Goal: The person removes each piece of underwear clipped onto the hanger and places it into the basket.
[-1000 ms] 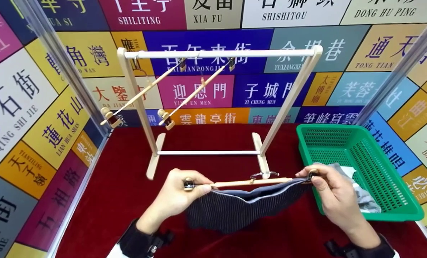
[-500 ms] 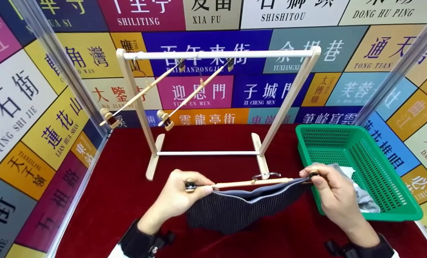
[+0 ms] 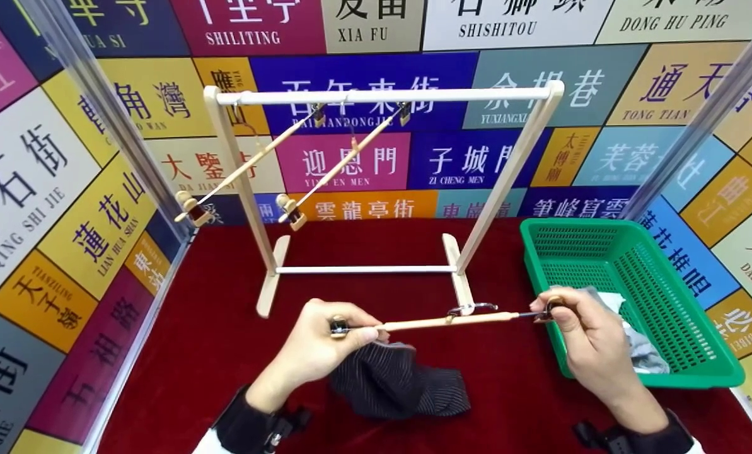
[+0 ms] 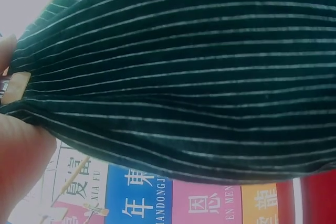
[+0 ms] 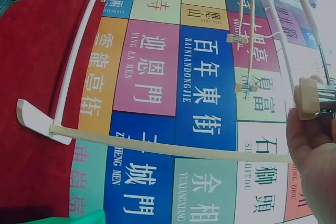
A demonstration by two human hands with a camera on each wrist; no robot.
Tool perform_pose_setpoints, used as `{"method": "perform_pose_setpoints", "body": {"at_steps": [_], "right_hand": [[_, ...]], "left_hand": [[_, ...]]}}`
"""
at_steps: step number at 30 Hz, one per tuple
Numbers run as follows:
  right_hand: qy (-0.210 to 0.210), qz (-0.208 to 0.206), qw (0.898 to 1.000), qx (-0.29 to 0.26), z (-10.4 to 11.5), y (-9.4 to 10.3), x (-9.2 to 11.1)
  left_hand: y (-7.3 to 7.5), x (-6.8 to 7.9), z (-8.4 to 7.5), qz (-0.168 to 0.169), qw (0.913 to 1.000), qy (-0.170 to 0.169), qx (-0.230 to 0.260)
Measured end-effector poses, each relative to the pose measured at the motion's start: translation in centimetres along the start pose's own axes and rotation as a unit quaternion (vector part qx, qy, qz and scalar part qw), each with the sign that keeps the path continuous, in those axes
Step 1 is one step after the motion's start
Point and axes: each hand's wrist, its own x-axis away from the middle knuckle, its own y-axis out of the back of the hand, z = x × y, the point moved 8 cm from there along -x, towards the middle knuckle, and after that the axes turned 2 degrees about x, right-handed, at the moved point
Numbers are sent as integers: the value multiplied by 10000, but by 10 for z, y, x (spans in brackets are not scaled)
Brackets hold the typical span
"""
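A small wooden clip hanger (image 3: pixel 439 323) lies between my hands in the head view, its metal hook pointing away from me. My left hand (image 3: pixel 316 337) grips its left end, thumb and fingers around the clip (image 3: pixel 336 325) there. A dark pinstriped garment (image 3: pixel 401 381) hangs bunched below that hand; in the left wrist view its gathered edge is at the clip. My right hand (image 3: pixel 590 334) pinches the clip (image 5: pixel 311 98) at the other end, where no cloth shows in the right wrist view.
Ahead stands a wooden rack (image 3: pixel 385 96) with two bare clip hangers (image 3: pixel 344 165) on its top bar. To the right is a green basket (image 3: pixel 684 378) holding grey and white cloth (image 3: pixel 643 350). Dark red cloth (image 3: pixel 212 378) covers the table.
The garment has come away from the hanger's right clip and dropped. It now hangs in folds under the left hand. Both hands have hardly moved.
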Motion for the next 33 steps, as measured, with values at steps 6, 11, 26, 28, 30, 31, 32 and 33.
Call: {"method": "perform_pose_setpoints", "body": {"at_steps": [6,11,26,28,30,31,32,33], "right_hand": [[-195,80,9997,78,0,0,0],[-72,248,9988,-408,2,-1,0],[1180,570,9862,1016,36,-8,-20],[1371,672,9818,1133,39,-12,-20],[1507,784,9773,1265,41,-16,-21],[1570,832,9754,1308,42,-18,-21],[1634,868,9735,1344,42,-19,-21],[1693,895,9718,1377,43,-20,-21]], "left_hand": [[0,-1,1,-9,10000,46,-40],[0,-1,1,-28,10000,39,-58],[-4,-1,0,19,9994,56,-342],[-5,-2,0,35,9994,115,-332],[-6,-3,0,53,9995,177,-259],[-7,-3,0,60,9995,194,-230],[-7,-4,0,65,9995,196,-220],[-8,-4,0,76,9996,189,-217]]}}
